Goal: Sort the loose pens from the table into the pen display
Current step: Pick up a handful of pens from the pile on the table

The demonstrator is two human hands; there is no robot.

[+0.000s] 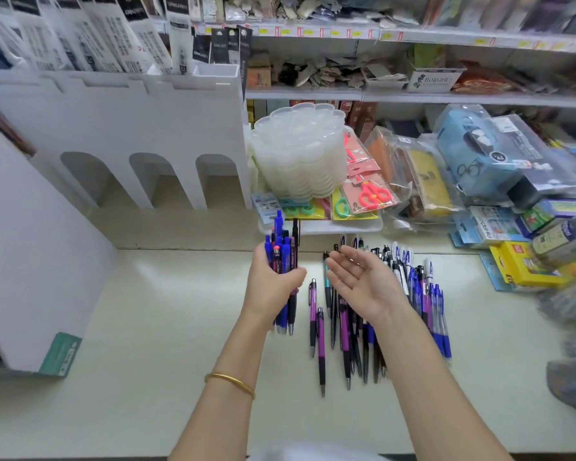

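— Pens (pixel 363 327) lie loose on the table (pixel 147 327) beneath the right grip (pixel 363 284), spread wide, empty; light, stiff, slick.
— Left grip (pixel 273 284) clasps a bundle (pixel 281 247); I'd pinch mid-barrel so none slides.

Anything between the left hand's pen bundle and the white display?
Nothing visible. The left hand grips the pen bundle over the table; the pen display stands to its left. The clear tray stack sits right of the display, off the path.
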